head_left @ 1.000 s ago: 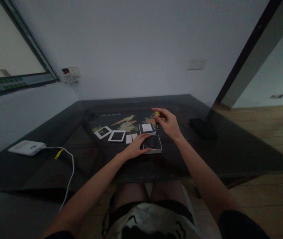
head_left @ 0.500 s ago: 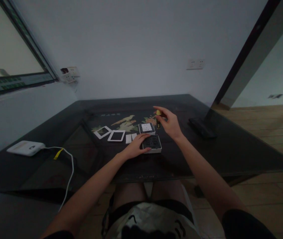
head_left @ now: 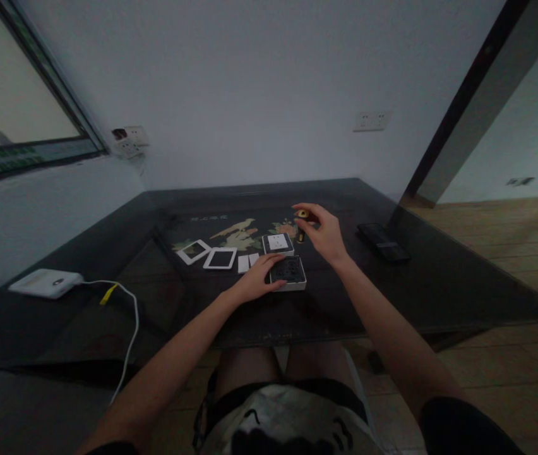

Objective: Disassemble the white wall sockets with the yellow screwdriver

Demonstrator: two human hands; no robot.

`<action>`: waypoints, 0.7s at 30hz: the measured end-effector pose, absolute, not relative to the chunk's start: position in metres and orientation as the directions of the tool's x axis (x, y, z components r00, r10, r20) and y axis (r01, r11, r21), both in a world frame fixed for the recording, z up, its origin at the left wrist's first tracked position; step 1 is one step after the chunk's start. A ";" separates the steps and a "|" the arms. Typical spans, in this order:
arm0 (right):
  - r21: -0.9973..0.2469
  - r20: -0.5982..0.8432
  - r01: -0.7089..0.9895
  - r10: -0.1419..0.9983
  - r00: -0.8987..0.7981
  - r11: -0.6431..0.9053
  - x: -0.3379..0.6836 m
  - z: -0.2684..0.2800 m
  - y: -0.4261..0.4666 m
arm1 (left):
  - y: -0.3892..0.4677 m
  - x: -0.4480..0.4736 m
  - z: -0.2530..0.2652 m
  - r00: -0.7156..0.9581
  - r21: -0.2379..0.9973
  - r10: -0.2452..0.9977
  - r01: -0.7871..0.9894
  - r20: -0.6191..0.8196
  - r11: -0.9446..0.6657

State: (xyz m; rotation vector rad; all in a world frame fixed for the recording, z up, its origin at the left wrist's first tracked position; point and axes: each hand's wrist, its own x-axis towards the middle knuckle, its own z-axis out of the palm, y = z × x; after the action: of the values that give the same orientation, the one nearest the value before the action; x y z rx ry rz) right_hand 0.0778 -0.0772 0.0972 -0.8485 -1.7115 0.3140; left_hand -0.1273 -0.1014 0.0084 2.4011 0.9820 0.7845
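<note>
My left hand [head_left: 256,279] spans the left side of a square switch or socket unit [head_left: 292,275], black on top with white sides, fingers at its far edge and thumb at the near one. The unit lies on the dark table. Up and to the right, my right hand [head_left: 322,230] pinches a short yellow-and-black screwdriver [head_left: 302,229] by its top, shaft pointing down; its tip is too small to make out. Just behind the unit sits a white socket [head_left: 278,242] in a dark square body. Two white strips [head_left: 244,263] lie by my left fingers.
Two white square frames, one tilted [head_left: 193,251] and one straighter [head_left: 220,258], lie to the left. A white device [head_left: 46,283] with a cable [head_left: 134,328] is at far left. A black case-like object [head_left: 383,242] rests at right. The table's near edge [head_left: 292,338] runs close to my lap.
The screwdriver's yellow top appears slightly turned in my right fingers. My left hand and the square unit stay in place; the whole view shifts slightly.
</note>
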 end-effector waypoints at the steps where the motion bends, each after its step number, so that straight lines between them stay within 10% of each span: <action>1: -0.631 0.702 0.327 0.697 -0.144 0.703 0.079 0.098 -0.076 | -0.101 -0.127 0.008 0.590 0.570 0.734 0.493 0.337 -0.658; 12: -0.613 0.765 0.381 0.640 0.066 0.693 0.069 0.097 -0.081 | -0.101 -0.128 0.008 0.592 0.560 0.732 0.500 0.336 -0.661; 21: -0.645 0.704 0.307 0.701 -0.119 0.700 0.075 0.093 -0.080 | -0.099 -0.129 0.005 0.592 0.562 0.731 0.496 0.339 -0.662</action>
State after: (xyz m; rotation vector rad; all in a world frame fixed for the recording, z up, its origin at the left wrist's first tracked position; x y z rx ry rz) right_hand 0.0748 -0.0804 0.0926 -0.8140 -1.7106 0.4084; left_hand -0.1290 -0.0990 0.0053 2.4122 0.9840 0.7819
